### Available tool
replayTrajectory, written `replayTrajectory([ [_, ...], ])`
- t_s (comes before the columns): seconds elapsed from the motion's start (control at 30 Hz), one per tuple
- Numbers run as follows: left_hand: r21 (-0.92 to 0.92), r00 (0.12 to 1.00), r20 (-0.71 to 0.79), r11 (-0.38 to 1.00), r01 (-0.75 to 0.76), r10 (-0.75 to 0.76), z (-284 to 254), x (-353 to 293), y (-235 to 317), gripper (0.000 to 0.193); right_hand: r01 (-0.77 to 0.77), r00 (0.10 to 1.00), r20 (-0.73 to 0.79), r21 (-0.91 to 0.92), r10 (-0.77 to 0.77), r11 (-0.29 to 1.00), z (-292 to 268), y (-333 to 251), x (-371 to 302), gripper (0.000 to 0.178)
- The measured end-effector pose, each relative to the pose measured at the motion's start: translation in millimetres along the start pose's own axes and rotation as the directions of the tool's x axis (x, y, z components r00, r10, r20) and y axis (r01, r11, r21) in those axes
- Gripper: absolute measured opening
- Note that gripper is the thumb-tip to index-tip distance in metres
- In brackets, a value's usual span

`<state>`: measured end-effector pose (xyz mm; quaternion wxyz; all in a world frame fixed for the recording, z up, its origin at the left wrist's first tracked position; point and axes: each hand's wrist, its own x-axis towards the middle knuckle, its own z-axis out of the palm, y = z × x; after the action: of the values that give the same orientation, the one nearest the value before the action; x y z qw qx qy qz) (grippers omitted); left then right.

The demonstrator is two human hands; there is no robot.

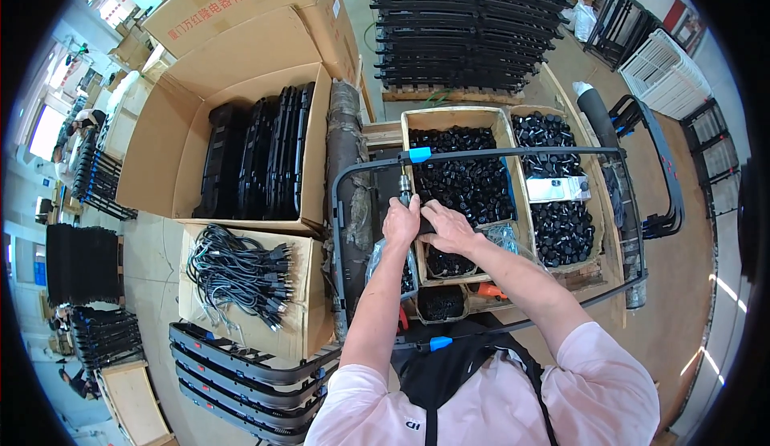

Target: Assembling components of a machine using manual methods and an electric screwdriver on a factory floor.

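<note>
My left hand (400, 221) is closed around the handle of a screwdriver-like tool (403, 188) whose metal shaft points up toward the top bar of a black metal frame (497, 154). My right hand (449, 227) lies right beside it, fingers curled over a small black part that is mostly hidden. Both hands hover over a wooden box of black round plastic caps (469, 177). Blue clips (419, 155) mark the frame's top and bottom bars.
A second box of black caps (561, 221) stands to the right. An open carton of black panels (261, 153) and a carton of black power cords (241, 273) lie left. Curved black frames (241, 374) are stacked at lower left, more frames (465, 29) far ahead.
</note>
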<state>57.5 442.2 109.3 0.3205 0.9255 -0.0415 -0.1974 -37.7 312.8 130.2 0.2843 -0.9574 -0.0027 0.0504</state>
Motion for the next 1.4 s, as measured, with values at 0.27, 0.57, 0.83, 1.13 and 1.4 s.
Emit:
replayTrajectory([
  [0.27,0.000,1.000,-0.011,1.000,-0.015,0.015,3.3,-7.2,-6.6,0.072,-0.030,0.999,-0.023,0.001,0.030,1.000,6.5,-3.0,-8.5,0.057],
  [0.57,-0.044,0.999,-0.047,0.999,0.011,-0.013,3.4,-17.3,-8.3,0.073,-0.030,0.999,-0.017,-0.003,0.030,1.000,8.7,-6.3,-16.4,0.055],
  [0.83,-0.014,0.987,-0.151,0.999,-0.051,0.048,7.2,-27.6,-14.6,0.067,0.027,0.999,-0.046,-0.025,-0.028,0.999,5.2,-12.1,-31.1,0.054],
  [1.13,0.079,0.977,-0.132,0.984,-0.158,0.168,10.1,-42.8,7.2,0.063,-0.011,0.999,-0.046,-0.034,0.009,0.999,-14.8,6.1,-51.0,0.079],
  [1.4,0.145,0.977,-0.121,0.977,-0.159,0.177,20.0,-34.0,21.8,0.061,-0.008,1.000,-0.009,-0.033,0.007,0.999,-23.6,23.5,-45.4,0.075],
])
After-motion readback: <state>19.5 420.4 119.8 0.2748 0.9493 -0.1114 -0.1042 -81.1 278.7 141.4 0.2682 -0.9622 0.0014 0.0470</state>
